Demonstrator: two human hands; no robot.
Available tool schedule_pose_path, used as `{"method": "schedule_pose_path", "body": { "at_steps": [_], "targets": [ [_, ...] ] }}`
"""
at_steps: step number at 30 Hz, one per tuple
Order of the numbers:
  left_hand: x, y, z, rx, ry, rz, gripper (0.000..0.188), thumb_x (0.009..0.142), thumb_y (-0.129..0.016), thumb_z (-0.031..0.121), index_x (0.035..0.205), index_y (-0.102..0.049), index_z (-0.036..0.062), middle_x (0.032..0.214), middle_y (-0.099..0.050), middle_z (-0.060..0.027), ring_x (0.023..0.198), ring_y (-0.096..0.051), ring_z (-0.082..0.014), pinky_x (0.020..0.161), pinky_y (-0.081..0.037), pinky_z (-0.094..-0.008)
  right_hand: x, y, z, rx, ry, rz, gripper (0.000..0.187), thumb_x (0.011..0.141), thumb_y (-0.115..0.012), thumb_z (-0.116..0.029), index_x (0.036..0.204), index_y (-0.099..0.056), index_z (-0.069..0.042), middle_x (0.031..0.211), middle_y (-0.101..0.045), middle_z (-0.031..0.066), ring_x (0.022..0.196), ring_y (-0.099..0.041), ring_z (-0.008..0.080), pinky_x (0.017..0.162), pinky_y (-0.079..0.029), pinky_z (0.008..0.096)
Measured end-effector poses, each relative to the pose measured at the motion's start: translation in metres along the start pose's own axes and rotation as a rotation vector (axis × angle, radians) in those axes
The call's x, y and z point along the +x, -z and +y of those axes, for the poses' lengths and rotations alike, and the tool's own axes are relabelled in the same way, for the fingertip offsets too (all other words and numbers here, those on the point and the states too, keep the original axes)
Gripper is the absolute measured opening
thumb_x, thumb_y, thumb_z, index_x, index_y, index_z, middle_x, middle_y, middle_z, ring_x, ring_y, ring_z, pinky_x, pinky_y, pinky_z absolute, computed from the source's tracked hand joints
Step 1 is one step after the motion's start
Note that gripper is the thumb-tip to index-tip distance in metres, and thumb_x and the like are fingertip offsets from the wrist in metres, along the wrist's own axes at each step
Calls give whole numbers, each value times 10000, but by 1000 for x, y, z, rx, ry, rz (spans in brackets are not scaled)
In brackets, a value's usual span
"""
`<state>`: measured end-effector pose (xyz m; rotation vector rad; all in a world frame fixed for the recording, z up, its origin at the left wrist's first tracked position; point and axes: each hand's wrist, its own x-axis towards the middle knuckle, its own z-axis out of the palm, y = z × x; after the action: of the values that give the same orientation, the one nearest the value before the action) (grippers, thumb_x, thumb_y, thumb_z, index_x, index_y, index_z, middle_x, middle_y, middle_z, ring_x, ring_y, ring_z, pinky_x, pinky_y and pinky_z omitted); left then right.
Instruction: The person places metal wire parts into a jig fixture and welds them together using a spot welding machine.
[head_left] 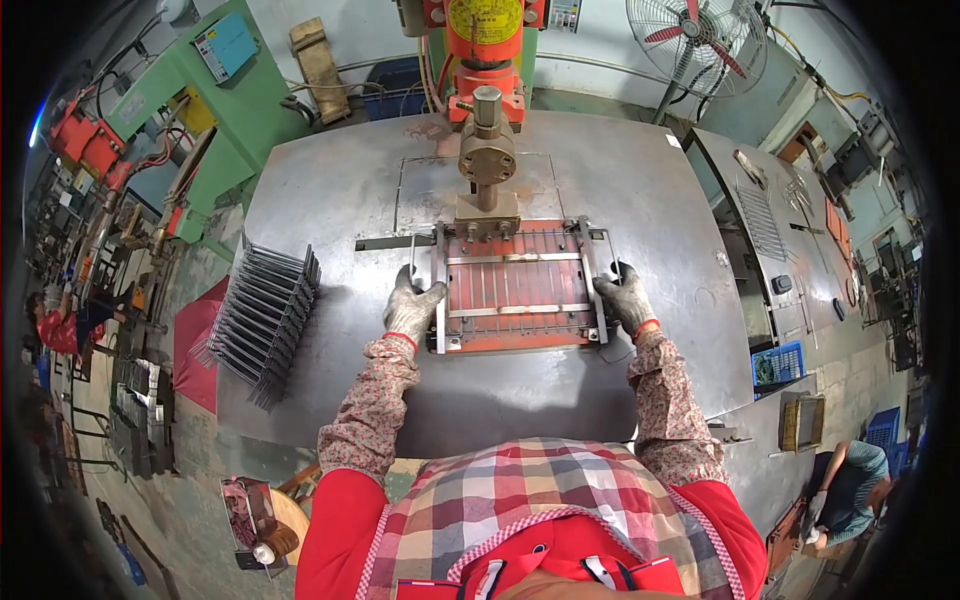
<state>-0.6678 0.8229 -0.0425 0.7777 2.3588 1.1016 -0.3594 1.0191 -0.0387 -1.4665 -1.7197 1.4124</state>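
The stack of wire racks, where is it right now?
In the head view, the stack of wire racks sits at the steel table's left edge, left of the left hand gripping the red jig.

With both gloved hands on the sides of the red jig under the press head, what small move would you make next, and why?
Probably slide the red jig a little along under the press head. The left hand and right hand each grip a side of its frame, and the wire grid laid in it sits only partly beneath the head.

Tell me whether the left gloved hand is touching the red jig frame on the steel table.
Touching. The head view shows the left gloved hand wrapped over the left side rail of the red jig frame, fingers overlapping the metal with no gap visible.
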Motion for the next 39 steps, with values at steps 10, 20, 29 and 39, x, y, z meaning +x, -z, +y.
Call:
{"method": "schedule_pose_path", "body": {
  "at_steps": [10,20,29,39],
  "targets": [
    [-5,-4,11,-52,25,-54,776,712,-726,357,1326,-399,12,1100,-597,-236,945,-624,-322,826,-495,-405,0,10,-3,-33,-26,-17,568,782,-686,-223,1214,-447,57,858,-607,142,596,-575,165,487,-478,310],
    [-5,10,11,-134,88,-84,798,688,-754,353,1328,-409,24,1082,-606,-200,932,-610,-287,817,-496,-383,2,-3,5,-55,-83,-2,554,781,-710,-231,1187,-468,57,930,-621,182,741,-621,218,615,-517,346],
    [25,71,-41,25,-42,98,697,687,-785,309,1224,-510,-40,1062,-615,-182,944,-601,-252,813,-492,-341,-6,-79,-12,-137,27,-74,585,753,-729,-297,1121,-470,77,932,-602,168,808,-602,221,716,-511,342],
    [25,73,-52,-169,-9,70,659,684,-782,304,1190,-538,-40,989,-632,-147,771,-597,-181,647,-497,-309,-8,-73,-17,-40,84,-85,627,746,-742,-261,1169,-437,87,877,-600,169,726,-624,228,618,-523,347]
  ]
}}
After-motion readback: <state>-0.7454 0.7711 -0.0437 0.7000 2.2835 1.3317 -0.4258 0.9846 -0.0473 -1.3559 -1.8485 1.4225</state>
